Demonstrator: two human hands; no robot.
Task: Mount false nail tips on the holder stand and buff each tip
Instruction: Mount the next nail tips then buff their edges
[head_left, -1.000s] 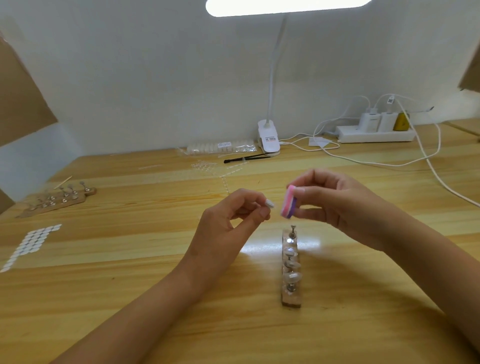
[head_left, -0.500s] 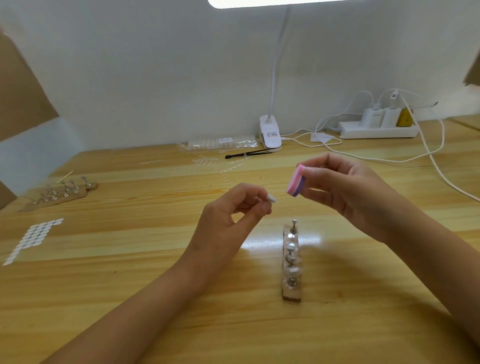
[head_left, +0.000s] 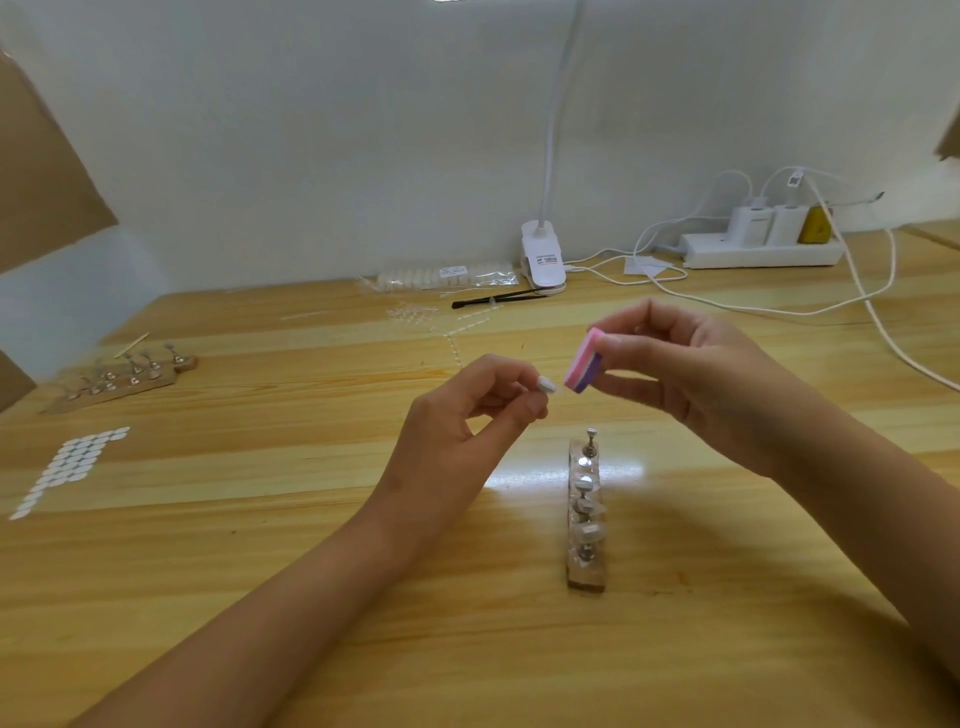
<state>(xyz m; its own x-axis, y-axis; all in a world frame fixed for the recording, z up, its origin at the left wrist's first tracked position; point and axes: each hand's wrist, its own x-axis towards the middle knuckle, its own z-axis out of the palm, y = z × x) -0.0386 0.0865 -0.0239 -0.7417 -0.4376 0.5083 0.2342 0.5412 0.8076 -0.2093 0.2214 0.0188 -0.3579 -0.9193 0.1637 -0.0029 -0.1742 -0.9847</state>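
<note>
My left hand (head_left: 467, 421) pinches a small white false nail tip (head_left: 546, 385) between thumb and fingertips, held up above the table. My right hand (head_left: 691, 384) grips a pink and purple buffer block (head_left: 584, 367) whose lower corner sits right beside the tip, nearly touching it. Below both hands a wooden holder stand (head_left: 587, 519) lies lengthwise on the table with several metal pegs; some pegs carry clear tips, and the far peg is bare.
Other holder stands (head_left: 119, 376) lie at the far left, with a sheet of white adhesive dots (head_left: 67, 467) in front of them. A bag of nail tips (head_left: 441, 275), a black brush (head_left: 493, 300), a clip lamp (head_left: 543, 257) and a power strip (head_left: 758, 252) with cables line the back.
The buffer block was close to the tip, lifted up and away to the right, and has now come back down beside the tip. My left hand has stayed nearly still.
</note>
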